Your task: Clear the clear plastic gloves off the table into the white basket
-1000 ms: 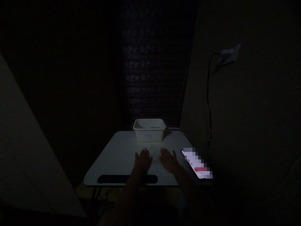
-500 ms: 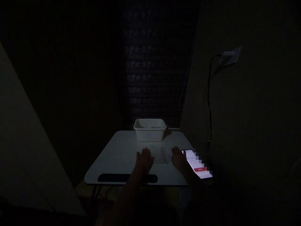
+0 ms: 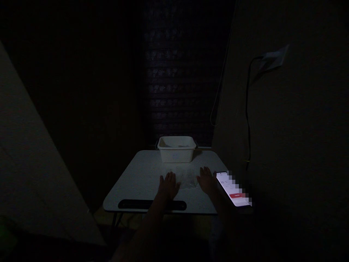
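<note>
A clear, thin plastic bag or sheet (image 3: 187, 179) lies flat on the white folding table (image 3: 133, 182), between my hands. My left hand (image 3: 168, 185) rests palm down at its left side, fingers stretched forward. On the right side, my right hand (image 3: 206, 180) lies flat with its fingers out, close to the sheet's edge. Neither hand grips anything that I can see. In the dim light the sheet's exact outline is hard to make out.
A white plastic tub (image 3: 176, 154) with contents too dark to name stands at the table's far edge. A lit phone (image 3: 231, 189) lies right of my right hand. A dark slot (image 3: 128, 204) runs along the near edge. A cable (image 3: 247, 109) hangs from the wall socket (image 3: 272, 60).
The view has shifted slightly, so table, tub and phone sit further right. My hands stay flat on either side of the plastic, with only a slight shift of the right hand.
</note>
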The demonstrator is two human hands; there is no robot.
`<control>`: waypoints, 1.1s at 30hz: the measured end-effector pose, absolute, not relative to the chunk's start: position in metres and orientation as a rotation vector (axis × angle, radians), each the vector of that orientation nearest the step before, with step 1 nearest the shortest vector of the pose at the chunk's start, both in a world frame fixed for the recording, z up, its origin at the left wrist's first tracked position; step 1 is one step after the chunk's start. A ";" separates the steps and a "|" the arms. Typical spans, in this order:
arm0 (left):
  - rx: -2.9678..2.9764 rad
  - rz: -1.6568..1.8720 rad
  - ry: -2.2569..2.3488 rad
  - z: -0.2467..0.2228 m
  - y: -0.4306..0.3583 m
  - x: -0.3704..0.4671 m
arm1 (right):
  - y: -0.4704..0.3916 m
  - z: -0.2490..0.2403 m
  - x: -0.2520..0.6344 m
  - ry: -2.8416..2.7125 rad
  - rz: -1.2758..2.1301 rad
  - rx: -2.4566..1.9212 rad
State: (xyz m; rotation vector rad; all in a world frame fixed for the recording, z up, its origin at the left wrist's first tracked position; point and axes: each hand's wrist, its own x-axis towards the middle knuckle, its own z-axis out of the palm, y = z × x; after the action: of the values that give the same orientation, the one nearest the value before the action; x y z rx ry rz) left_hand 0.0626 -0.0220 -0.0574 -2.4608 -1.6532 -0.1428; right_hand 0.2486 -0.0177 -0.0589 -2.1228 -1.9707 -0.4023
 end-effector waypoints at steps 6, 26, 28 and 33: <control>-2.465 -0.220 -1.605 -0.056 -0.026 0.073 | -0.015 -0.062 0.241 -1.980 -0.403 -2.091; -2.583 -0.160 -1.581 -0.058 -0.032 0.089 | -0.019 -0.056 0.228 -1.980 -0.381 -2.105; -2.571 -0.175 -1.587 -0.058 -0.031 0.089 | -0.021 -0.056 0.233 -1.991 -0.387 -2.109; -2.565 -0.136 -1.590 -0.057 -0.032 0.091 | -0.022 -0.056 0.238 -2.010 -0.371 -2.124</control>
State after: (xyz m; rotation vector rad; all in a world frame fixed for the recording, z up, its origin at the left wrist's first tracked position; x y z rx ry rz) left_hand 0.0910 -0.0316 -0.0571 -2.5653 -1.5895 -0.1363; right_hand 0.2385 -0.0218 -0.0562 -2.1238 -2.0095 -0.3705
